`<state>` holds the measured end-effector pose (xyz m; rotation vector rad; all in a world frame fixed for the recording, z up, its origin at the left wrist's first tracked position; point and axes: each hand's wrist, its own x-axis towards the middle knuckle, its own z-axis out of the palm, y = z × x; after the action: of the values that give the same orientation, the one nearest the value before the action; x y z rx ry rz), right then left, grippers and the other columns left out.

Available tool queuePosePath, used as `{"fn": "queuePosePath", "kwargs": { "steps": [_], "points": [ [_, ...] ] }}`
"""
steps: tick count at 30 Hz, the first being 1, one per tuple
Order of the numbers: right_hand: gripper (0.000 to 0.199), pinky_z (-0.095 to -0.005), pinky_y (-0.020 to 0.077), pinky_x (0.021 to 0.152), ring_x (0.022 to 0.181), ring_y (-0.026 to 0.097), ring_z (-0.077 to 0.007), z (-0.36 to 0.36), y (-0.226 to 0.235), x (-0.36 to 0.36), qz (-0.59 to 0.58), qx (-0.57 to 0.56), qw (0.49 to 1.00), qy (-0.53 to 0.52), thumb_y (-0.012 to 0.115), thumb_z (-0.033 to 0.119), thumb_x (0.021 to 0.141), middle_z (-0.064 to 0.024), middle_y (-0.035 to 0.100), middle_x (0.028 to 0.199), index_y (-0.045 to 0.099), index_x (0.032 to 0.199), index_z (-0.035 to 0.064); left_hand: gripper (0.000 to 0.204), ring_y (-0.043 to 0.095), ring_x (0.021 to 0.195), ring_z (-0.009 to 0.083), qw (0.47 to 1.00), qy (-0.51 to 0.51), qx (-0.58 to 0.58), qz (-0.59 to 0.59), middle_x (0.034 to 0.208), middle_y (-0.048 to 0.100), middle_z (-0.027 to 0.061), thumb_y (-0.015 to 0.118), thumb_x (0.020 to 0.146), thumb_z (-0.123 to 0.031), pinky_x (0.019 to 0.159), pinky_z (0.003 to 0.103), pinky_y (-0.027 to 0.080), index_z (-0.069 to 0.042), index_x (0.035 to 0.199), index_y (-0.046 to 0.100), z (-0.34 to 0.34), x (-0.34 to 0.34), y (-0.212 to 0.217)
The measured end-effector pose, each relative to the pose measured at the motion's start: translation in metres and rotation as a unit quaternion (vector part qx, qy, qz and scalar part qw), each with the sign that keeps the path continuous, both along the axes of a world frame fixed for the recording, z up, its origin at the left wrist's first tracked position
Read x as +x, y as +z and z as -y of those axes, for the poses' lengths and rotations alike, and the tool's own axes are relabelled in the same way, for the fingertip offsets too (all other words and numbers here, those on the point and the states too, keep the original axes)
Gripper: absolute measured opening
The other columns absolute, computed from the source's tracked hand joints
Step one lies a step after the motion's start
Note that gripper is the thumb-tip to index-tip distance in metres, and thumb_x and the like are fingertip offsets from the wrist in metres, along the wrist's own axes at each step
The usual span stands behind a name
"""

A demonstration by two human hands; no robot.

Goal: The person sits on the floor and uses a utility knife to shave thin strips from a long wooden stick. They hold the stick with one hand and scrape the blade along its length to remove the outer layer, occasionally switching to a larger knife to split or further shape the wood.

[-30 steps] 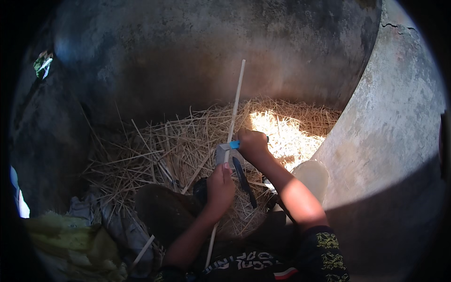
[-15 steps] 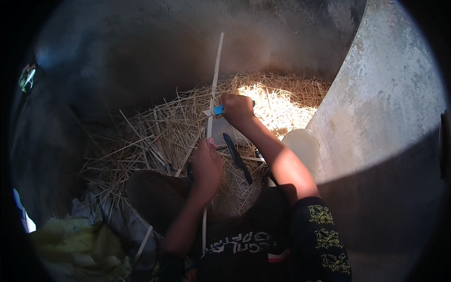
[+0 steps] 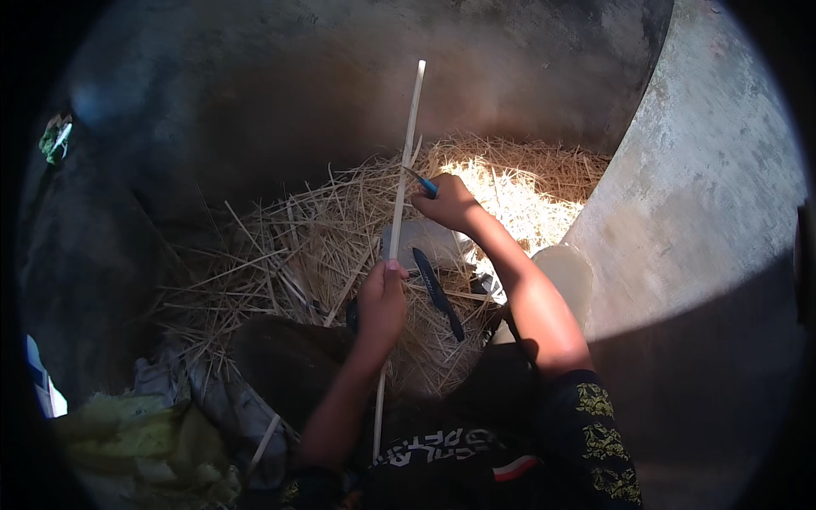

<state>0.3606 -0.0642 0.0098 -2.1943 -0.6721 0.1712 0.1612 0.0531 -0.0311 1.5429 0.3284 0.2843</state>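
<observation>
A long, pale strip of what looks like split bamboo (image 3: 399, 200) runs nearly upright, from near my lap up past the straw. My left hand (image 3: 382, 302) is closed around its lower half, the thumb lying along it. In my closed right hand (image 3: 449, 204) is a small blue-handled knife (image 3: 427, 186), its thin blade pointing up and left to the strip's edge. A thin sliver stands beside the strip just above the blade. Below my right hand, a black knife (image 3: 438, 293) lies slantwise, untouched.
A pale block (image 3: 433, 242) rests in the straw behind the black knife. Piled straw-like shavings (image 3: 280, 246) spread ahead and left. Curved grey walls (image 3: 705, 170) close in the far side and right. A yellowish cloth or sack (image 3: 140, 438) lies lower left.
The blue-handled knife has moved up and right along the strip and turned, its blade now pointing up and left. The strip's top has shifted right. My left hand keeps its hold.
</observation>
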Motion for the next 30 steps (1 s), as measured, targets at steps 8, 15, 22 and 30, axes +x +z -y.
{"fn": "queuePosePath", "kwargs": {
  "steps": [8, 15, 22, 30],
  "points": [
    [0.044, -0.0259, 0.0466, 0.067, 0.072, 0.058, -0.0102, -0.006, 0.019, -0.044, -0.064, 0.243, 0.965, -0.074, 0.080, 0.040, 0.083, -0.0029, 0.067, 0.079, 0.071, 0.093, -0.0017, 0.028, 0.039, 0.060, 0.0060, 0.993, 0.027, 0.115, 0.004, 0.066, 0.043, -0.0039, 0.046, 0.106, -0.027, 0.056, 0.025, 0.034, -0.007, 0.092, 0.060, 0.006, -0.001, 0.003],
    [0.031, -0.0261, 0.0502, 0.064, 0.069, 0.065, -0.0117, -0.013, 0.005, -0.038, -0.030, 0.333, 0.929, -0.158, 0.077, 0.028, 0.086, -0.0074, 0.071, 0.077, 0.073, 0.093, -0.0024, 0.028, 0.043, 0.061, 0.0081, 0.986, 0.030, 0.164, 0.015, 0.067, 0.046, -0.0007, 0.047, 0.106, -0.025, 0.058, 0.028, 0.038, -0.005, 0.092, 0.060, 0.015, -0.002, -0.002],
    [0.023, -0.0285, 0.0511, 0.064, 0.068, 0.066, -0.0124, -0.006, 0.005, -0.033, -0.052, 0.308, 0.926, -0.213, 0.072, 0.021, 0.087, -0.0085, 0.073, 0.079, 0.074, 0.089, -0.0019, 0.029, 0.048, 0.061, 0.0123, 0.980, 0.030, 0.194, 0.031, 0.068, 0.051, 0.0057, 0.046, 0.106, -0.024, 0.060, 0.032, 0.042, -0.002, 0.093, 0.060, 0.018, 0.003, -0.007],
    [0.028, -0.0283, 0.0365, 0.047, 0.049, 0.046, -0.0066, 0.009, 0.020, -0.016, -0.010, 0.269, 0.946, -0.179, 0.064, 0.026, 0.091, -0.0069, 0.073, 0.071, 0.075, 0.094, -0.0003, 0.030, 0.044, 0.058, 0.0090, 0.992, 0.015, 0.127, 0.014, 0.068, 0.048, -0.0007, 0.047, 0.106, -0.028, 0.055, 0.028, 0.037, -0.005, 0.091, 0.061, 0.009, 0.003, -0.003]
  ]
}}
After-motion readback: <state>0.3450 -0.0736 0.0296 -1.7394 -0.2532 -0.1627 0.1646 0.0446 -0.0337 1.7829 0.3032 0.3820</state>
